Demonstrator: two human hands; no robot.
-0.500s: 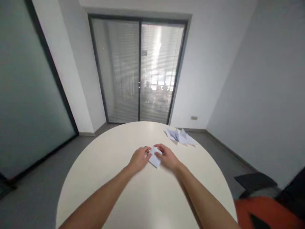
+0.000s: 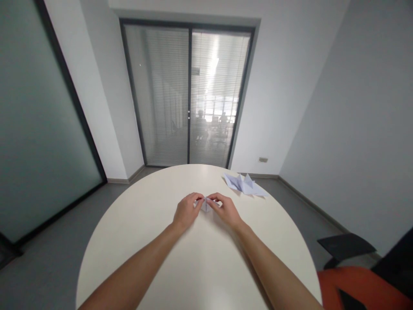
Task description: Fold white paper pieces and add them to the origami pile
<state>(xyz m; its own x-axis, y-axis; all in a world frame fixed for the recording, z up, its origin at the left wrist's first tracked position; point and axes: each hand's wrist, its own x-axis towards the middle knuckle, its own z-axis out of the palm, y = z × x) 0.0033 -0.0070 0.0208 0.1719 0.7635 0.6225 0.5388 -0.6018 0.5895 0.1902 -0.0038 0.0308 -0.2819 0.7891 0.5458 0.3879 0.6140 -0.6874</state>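
A small folded white paper (image 2: 205,205) is pinched from both sides near the middle of the round table (image 2: 145,241) by the left hand (image 2: 187,211) and right hand (image 2: 226,210), fingers curled closed on it, while more folded papers (image 2: 245,185) are left well apart at the far edge
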